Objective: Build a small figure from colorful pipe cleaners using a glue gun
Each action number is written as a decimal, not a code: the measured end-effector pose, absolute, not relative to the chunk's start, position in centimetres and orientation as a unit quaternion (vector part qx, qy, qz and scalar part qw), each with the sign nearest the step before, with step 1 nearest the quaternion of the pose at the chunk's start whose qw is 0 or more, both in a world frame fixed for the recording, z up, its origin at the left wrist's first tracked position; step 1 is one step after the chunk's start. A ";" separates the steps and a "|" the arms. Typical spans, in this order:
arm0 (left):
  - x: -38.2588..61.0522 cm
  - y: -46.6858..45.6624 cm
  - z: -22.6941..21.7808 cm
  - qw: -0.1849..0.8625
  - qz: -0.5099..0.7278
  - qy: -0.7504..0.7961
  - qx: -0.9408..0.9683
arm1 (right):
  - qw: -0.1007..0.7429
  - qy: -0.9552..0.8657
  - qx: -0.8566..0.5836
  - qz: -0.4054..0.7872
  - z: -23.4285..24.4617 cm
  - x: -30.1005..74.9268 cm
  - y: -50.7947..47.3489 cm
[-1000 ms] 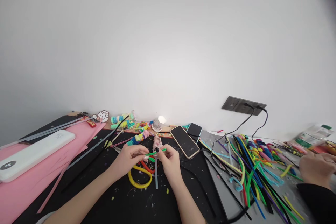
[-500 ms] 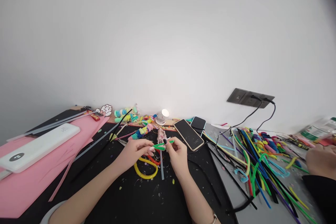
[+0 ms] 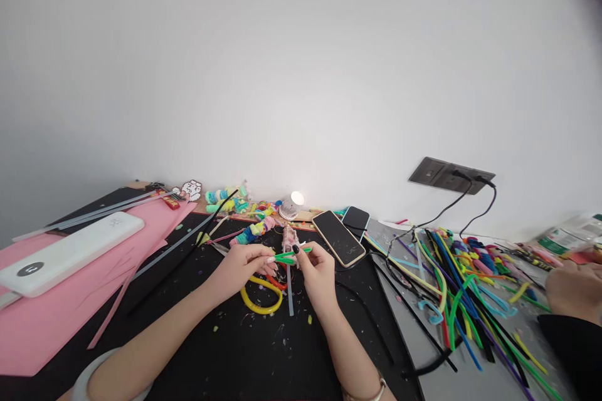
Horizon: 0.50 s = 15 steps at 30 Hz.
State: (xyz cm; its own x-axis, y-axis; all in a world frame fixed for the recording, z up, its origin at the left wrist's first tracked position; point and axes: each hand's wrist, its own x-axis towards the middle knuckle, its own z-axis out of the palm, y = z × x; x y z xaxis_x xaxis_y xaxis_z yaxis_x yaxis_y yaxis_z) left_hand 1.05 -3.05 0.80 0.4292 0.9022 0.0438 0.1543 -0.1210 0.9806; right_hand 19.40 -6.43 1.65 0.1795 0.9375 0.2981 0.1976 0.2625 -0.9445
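Between my two hands is a short folded green pipe cleaner (image 3: 285,258), held above the black table (image 3: 263,357). My left hand (image 3: 249,266) pinches its left end with thumb and finger. The fingers of my right hand (image 3: 314,269) close on its right end, the dark-nailed thumb lying over it. Below my left hand lie scissors with yellow and red handles (image 3: 261,309); their blades are mostly hidden. Just behind the hands sits a pale pink tube-like piece (image 3: 290,237), and a clear glue stick (image 3: 290,297) lies under them.
A white power bank (image 3: 75,254) rests on pink sheets (image 3: 42,338) at left. Phones (image 3: 338,238) and a paper cup (image 3: 292,205) stand near the wall. Many pipe cleaners (image 3: 470,301) cover the grey mat at right, where another person's hand (image 3: 574,288) is. Black cords hang from a wall socket (image 3: 446,175).
Both hands keep their pinch on the green pipe cleaner, with only a slight shift of the left fingers. The camera view has tilted a little.
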 end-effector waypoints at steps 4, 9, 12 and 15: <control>1.0 -3.3 0.8 0.449 0.351 0.377 0.731 | 0.568 -0.565 -0.506 0.319 1.4 19.2 -6.5; 0.8 -3.0 0.8 0.433 0.380 0.394 0.716 | 0.561 -0.587 -0.516 0.271 1.2 20.1 -6.2; 0.5 -2.4 0.5 0.464 0.445 0.442 0.626 | 0.520 -0.609 -0.581 0.147 1.0 21.1 -5.8; 0.3 -2.1 0.5 0.478 0.477 0.455 0.581 | 0.380 -0.663 -0.639 0.087 0.6 21.7 -5.4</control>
